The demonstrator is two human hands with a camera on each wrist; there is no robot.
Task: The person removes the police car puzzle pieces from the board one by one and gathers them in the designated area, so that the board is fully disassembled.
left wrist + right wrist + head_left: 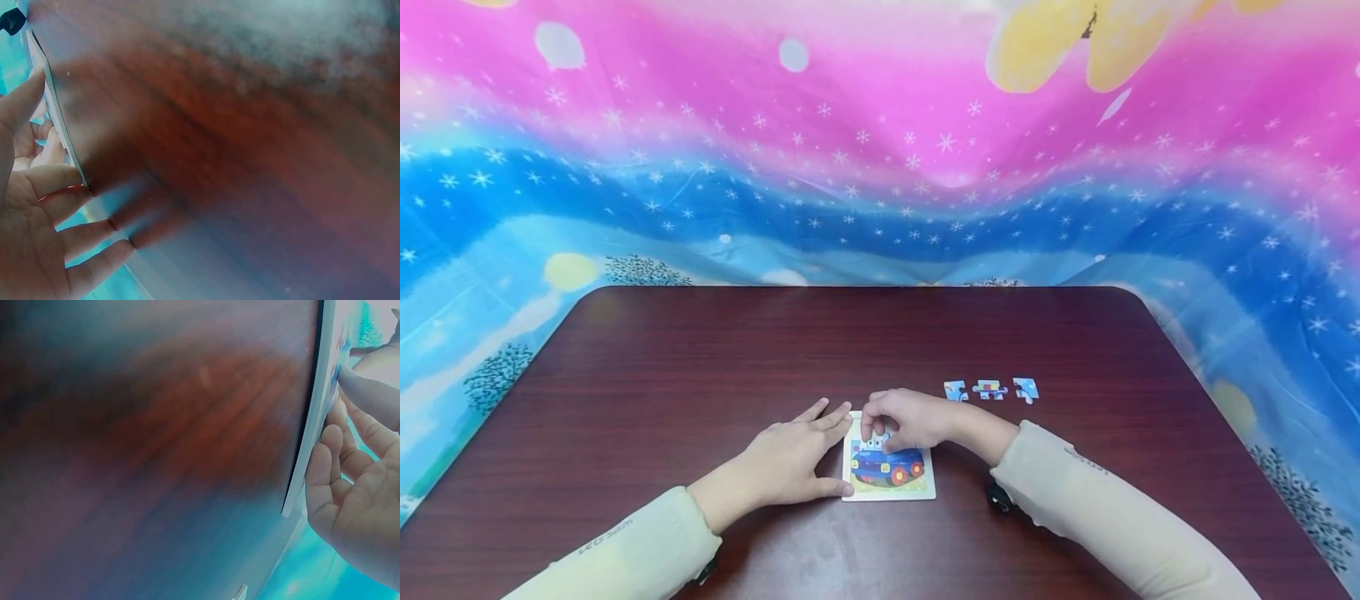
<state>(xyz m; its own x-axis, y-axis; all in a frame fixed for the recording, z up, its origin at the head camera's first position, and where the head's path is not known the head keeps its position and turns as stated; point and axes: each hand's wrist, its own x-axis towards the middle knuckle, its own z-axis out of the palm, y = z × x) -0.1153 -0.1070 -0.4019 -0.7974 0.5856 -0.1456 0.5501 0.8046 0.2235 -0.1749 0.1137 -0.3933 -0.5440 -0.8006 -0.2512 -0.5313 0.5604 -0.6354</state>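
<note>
A jigsaw board (891, 493) with a white border and a picture of a blue car with eyes and red wheels lies on the table. My left hand (786, 462) rests beside it with fingers spread, the thumb and a fingertip at its left edge. Over the upper part of the board, my right hand (910, 419) has curled fingers. Its thumb and index finger pinch a puzzle piece (876, 442) showing the car's eyes, partly hidden by the fingers. The wrist views show the board (59, 119) edge-on, with the right fingers against its face.
Three loose puzzle pieces stand in a row behind the right forearm: a left one (956, 390), a middle one (990, 389) and a right one (1025, 389). All lie on the dark wooden table (737, 350). A colourful patterned cloth (880, 192) hangs behind and around it.
</note>
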